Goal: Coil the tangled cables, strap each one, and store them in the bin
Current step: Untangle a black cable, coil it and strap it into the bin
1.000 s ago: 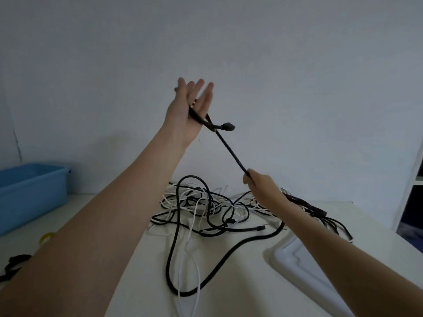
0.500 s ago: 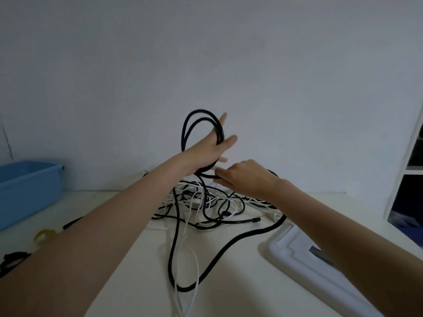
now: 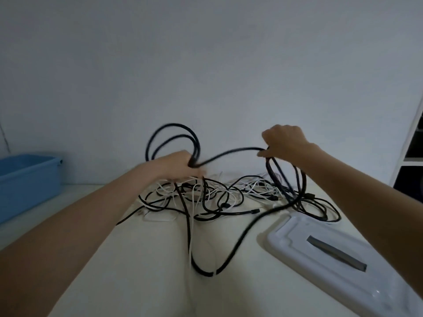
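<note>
My left hand (image 3: 177, 165) grips two loops of a thick black cable (image 3: 174, 139) that stand up above its knuckles. From there the same cable sags across to my right hand (image 3: 282, 141), which pinches it higher up and to the right. More black loops (image 3: 286, 177) hang below my right hand down to the table. Under both hands lies a tangle of black and white cables (image 3: 219, 195). One long black run (image 3: 231, 257) curves toward me over the table. The blue bin (image 3: 25, 179) stands at the far left.
A white lid (image 3: 332, 268) with a grey slot lies on the cream table (image 3: 128, 271) at the right, under my right forearm. A white shelf unit (image 3: 412, 156) stands at the right edge. The wall is close behind the cables.
My left hand has dropped lower with its loops and closed round them. My right hand has moved up and right, away from the left, drawing a length of black cable out between them.
</note>
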`<state>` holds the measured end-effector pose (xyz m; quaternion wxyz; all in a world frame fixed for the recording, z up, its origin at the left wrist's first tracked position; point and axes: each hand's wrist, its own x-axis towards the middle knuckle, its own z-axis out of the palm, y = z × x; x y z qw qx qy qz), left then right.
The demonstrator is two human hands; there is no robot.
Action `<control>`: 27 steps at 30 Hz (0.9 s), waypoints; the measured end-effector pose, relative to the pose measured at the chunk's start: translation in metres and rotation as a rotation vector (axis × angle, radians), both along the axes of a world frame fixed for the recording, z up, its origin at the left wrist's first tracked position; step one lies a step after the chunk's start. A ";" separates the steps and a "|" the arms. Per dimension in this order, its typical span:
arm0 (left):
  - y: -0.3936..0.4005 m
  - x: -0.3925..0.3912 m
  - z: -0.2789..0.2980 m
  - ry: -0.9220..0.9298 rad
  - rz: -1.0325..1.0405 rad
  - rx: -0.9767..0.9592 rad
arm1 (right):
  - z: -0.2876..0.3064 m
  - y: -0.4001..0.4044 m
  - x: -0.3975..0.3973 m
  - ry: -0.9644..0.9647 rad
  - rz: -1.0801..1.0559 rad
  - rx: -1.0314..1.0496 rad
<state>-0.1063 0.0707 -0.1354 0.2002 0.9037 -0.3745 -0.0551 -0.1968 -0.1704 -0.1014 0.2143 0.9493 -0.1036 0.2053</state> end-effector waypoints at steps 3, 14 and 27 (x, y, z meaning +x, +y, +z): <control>0.007 0.018 0.009 -0.002 0.196 -0.310 | 0.012 -0.012 0.000 0.027 -0.094 0.411; 0.020 0.048 0.066 0.275 0.489 -1.049 | 0.140 -0.048 0.016 -1.339 0.302 1.297; -0.024 0.029 0.025 0.617 0.243 -0.802 | -0.020 -0.043 0.040 -0.034 -0.194 0.793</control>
